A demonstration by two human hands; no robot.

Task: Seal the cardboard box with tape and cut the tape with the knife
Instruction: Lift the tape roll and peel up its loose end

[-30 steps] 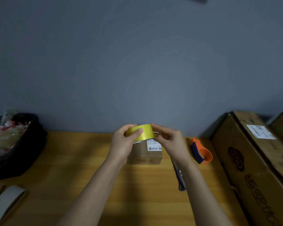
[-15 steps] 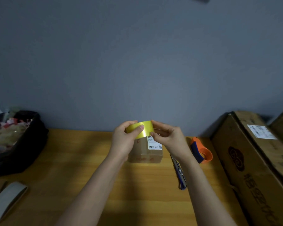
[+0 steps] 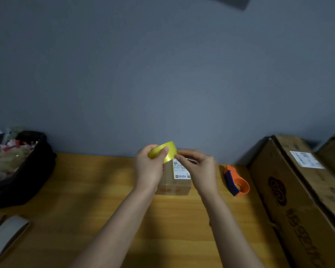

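Note:
My left hand (image 3: 149,169) grips a yellow tape roll (image 3: 167,152) and holds it in the air just above the far end of a small cardboard box (image 3: 172,185). The box lies on the wooden table and bears a white label on top. My right hand (image 3: 199,169) pinches the right edge of the roll with thumb and forefinger. The knife lies under my right forearm and is hidden, apart from perhaps a dark tip.
An orange and blue tape dispenser (image 3: 237,181) lies right of the small box. Large cardboard boxes (image 3: 298,190) line the right edge. A black bag (image 3: 27,171) full of scraps sits at far left, and a grey-white flat object (image 3: 6,235) lies near the front left.
Both hands with the roll have shifted slightly and the roll has tilted. My right forearm now covers the knife that showed beside it before.

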